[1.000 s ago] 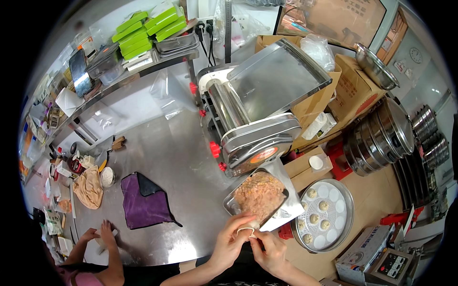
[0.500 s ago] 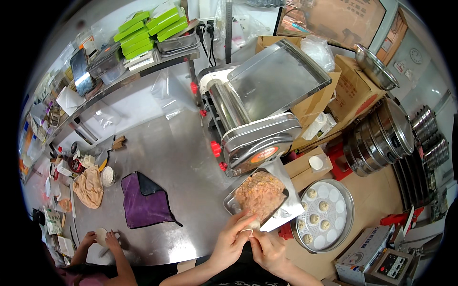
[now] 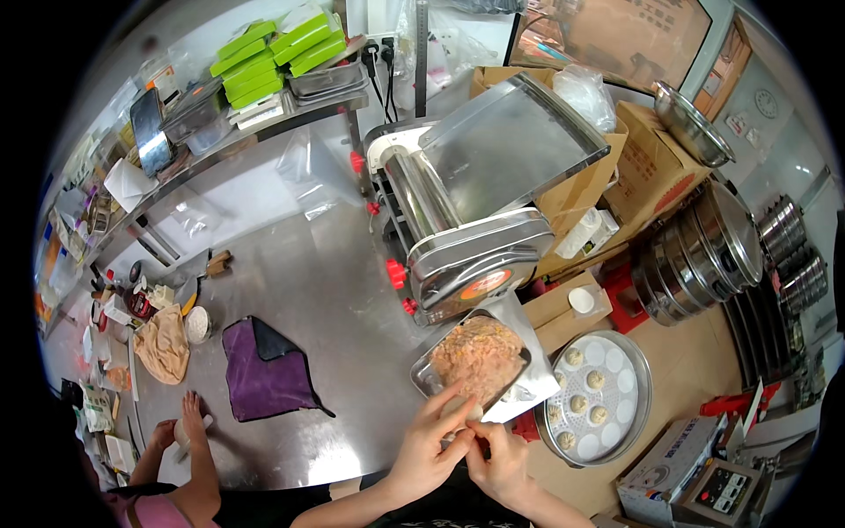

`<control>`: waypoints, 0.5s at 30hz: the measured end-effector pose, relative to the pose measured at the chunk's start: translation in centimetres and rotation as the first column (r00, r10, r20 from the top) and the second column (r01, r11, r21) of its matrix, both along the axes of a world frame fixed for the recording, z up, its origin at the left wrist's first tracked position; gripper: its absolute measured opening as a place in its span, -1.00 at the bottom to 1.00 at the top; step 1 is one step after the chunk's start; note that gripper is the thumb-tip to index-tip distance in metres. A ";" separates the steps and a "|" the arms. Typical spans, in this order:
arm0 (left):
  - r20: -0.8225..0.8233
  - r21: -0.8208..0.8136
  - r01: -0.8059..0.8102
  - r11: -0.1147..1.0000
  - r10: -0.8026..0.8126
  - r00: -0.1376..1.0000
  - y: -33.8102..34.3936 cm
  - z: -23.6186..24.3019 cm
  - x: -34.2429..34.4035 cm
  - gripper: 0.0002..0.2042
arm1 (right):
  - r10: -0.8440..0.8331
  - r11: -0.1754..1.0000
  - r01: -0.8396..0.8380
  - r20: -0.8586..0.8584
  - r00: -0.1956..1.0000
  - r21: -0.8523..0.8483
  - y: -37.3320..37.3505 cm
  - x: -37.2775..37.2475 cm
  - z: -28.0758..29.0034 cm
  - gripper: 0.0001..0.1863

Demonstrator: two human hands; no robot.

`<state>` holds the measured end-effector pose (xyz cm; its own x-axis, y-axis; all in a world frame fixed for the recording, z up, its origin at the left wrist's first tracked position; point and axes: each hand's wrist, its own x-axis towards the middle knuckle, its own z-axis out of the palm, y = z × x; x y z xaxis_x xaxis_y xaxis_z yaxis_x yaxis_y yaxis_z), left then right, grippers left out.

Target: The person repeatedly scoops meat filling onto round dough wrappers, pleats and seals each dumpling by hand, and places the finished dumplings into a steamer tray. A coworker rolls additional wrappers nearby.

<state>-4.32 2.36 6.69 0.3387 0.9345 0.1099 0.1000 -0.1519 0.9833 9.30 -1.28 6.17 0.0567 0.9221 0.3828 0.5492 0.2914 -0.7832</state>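
At the far left a co-worker's hands (image 3: 180,431) had shifted along the tabletop (image 3: 326,299), from its lower corner toward the purple cloth (image 3: 264,370), pressing a pale dough piece. Your own work barely changed: your left hand (image 3: 427,444) and right hand (image 3: 497,453) stayed together, both grips pinched shut on a small dumpling (image 3: 465,414), held just below the tray of filling (image 3: 475,356). That suggested you were mid-fold. To the right, the round steamer tray (image 3: 635,409) sat near, with open spots; the roller machine (image 3: 466,202) crowded the space behind.
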 end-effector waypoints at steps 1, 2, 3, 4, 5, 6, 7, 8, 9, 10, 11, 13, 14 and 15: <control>0.124 -0.072 -0.022 0.997 0.031 0.992 -0.1 -0.3 0.2 -0.61 | -0.026 0.997 0.016 -0.148 0.989 -0.072 -0.6 -0.2 -0.3 -0.83; 0.244 -0.146 -0.033 0.989 0.069 0.967 -0.1 -0.8 0.4 -0.62 | -0.063 0.989 0.021 -0.291 0.955 -0.145 -0.8 -0.3 -0.4 -0.85; 0.492 -0.265 0.033 0.964 0.106 0.864 -0.3 -1.6 0.5 -0.62 | -0.070 0.979 -0.016 -0.412 0.908 -0.202 -0.8 -0.5 -0.2 -0.85; 0.702 -0.353 0.137 0.925 0.165 0.693 -0.4 -2.9 0.8 -0.60 | -0.091 0.966 -0.052 -0.519 0.850 -0.254 -0.9 -0.6 0.3 -0.84; 0.847 -0.402 0.261 0.878 0.247 0.471 -0.7 -3.8 1.2 -0.57 | -0.118 0.949 -0.095 -0.616 0.779 -0.301 -0.9 -0.7 0.6 -0.83; 0.739 -0.509 0.148 0.848 0.342 0.580 -1.1 -4.2 2.2 -0.48 | -0.097 0.932 -0.096 -0.497 0.862 -0.349 -0.9 -0.4 0.4 -0.82; 0.742 -0.504 0.137 0.853 0.346 0.574 -1.1 -4.6 2.3 -0.50 | -0.083 0.964 -0.015 -0.357 0.930 -0.265 -0.7 -0.1 0.6 -0.80; 0.745 -0.498 0.125 0.858 0.350 0.567 -1.1 -4.9 2.4 -0.52 | -0.084 0.985 0.049 -0.207 0.975 -0.166 -0.5 0.0 1.0 -0.78; 0.748 -0.495 0.116 0.861 0.353 0.562 -1.2 -5.1 2.5 -0.53 | -0.104 0.993 0.101 -0.052 0.993 -0.057 -0.3 0.2 1.2 -0.75; 0.744 -0.487 0.127 0.864 0.334 0.578 -1.2 -5.1 2.5 -0.54 | -0.150 0.984 0.124 -0.222 0.963 -0.125 -0.2 -0.2 1.0 -0.78; 0.740 -0.479 0.136 0.867 0.315 0.594 -1.2 -4.9 2.5 -0.54 | -0.112 0.992 0.100 -0.178 0.978 -0.074 -0.1 0.1 0.7 -0.79; 0.731 -0.470 0.136 0.872 0.298 0.614 -1.0 -4.3 2.5 -0.56 | -0.041 0.998 0.044 -0.087 0.995 0.034 0.3 0.6 0.0 -0.82; 0.725 -0.472 0.127 0.872 0.303 0.618 -0.9 -3.9 2.5 -0.57 | -0.050 0.998 0.054 -0.095 0.994 0.033 0.2 0.6 -0.1 -0.83; 0.719 -0.477 0.116 0.871 0.310 0.622 -0.8 -3.7 2.6 -0.58 | -0.059 0.998 0.062 -0.104 0.993 0.029 0.1 0.6 -0.3 -0.83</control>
<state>-1.76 1.53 3.00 0.2341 0.9611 -0.1464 -0.7169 0.2724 0.6418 9.90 -1.22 5.84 0.1523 0.9030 0.4018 0.4837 0.2865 -0.8271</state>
